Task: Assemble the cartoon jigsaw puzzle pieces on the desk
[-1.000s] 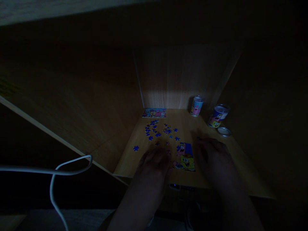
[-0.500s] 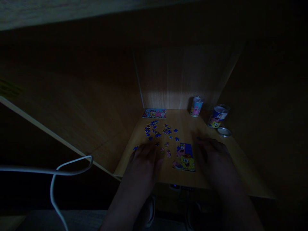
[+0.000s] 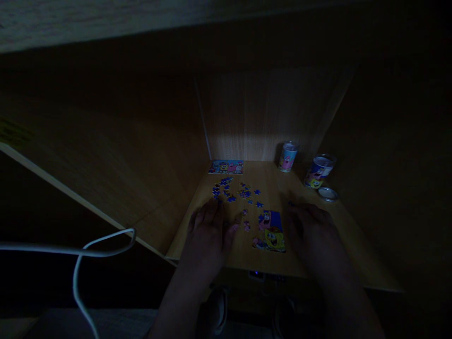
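Note:
My left hand (image 3: 208, 233) lies over the left front of the wooden surface, thumb apart from the fingers. Its fingertips reach the near edge of the loose jigsaw pieces (image 3: 226, 184) and cover some of them. To the right, my right hand (image 3: 312, 230) is curled, with a small dark blue puzzle piece (image 3: 290, 203) at its fingertips; the grip is dim. Between the hands lies a partly joined jigsaw (image 3: 273, 231) showing a yellow and a pink cartoon figure. Single pink pieces (image 3: 246, 226) sit left of it.
A picture card (image 3: 226, 166) lies at the back left. Two printed cans, one blue and pink (image 3: 287, 159) and one nearer (image 3: 317, 174), stand at the back right beside a round lid (image 3: 328, 193). Wooden panels enclose the surface. A white cable (image 3: 79, 263) hangs at left.
My left hand has shifted slightly forward and its thumb has spread from the fingers, over the loose pieces. My right hand has stayed almost where it was.

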The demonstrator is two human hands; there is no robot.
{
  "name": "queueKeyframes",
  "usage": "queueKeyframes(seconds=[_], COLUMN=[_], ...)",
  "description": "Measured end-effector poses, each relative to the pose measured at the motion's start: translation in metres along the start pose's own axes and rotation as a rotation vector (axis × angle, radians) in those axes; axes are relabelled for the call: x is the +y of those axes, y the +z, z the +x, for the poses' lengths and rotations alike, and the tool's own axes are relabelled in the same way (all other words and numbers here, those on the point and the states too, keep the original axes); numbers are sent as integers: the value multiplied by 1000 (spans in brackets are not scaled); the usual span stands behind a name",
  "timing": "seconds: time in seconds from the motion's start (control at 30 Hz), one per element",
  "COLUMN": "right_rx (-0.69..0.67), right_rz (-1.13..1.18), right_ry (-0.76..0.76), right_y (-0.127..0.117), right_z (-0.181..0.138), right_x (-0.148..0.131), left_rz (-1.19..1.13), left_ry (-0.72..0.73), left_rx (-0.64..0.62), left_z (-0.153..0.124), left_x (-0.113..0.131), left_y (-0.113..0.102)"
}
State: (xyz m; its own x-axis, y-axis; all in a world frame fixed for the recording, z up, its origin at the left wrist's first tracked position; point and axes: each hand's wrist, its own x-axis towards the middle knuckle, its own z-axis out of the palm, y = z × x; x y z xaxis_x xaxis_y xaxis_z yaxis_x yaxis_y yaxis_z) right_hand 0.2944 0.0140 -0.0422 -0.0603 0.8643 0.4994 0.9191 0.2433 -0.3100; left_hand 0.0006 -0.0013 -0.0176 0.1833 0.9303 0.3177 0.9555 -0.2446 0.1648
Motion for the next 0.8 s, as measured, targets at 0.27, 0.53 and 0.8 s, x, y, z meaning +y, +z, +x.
queueKeyframes(seconds=[0.27, 0.53, 0.8], right_rx=[11, -2, -19], right_rz=[0, 6, -4], right_ry=[3, -5, 7], right_y=[-1, -2, -1], right_z=[1, 1, 1], right_x=[-3, -3, -2], left_rz=[25, -119, -283], left_ry=[-29, 178, 371], left_rx=[-23, -25, 24], left_z=[1, 7, 9], left_x=[0, 5, 6], left_y=[4, -7, -2])
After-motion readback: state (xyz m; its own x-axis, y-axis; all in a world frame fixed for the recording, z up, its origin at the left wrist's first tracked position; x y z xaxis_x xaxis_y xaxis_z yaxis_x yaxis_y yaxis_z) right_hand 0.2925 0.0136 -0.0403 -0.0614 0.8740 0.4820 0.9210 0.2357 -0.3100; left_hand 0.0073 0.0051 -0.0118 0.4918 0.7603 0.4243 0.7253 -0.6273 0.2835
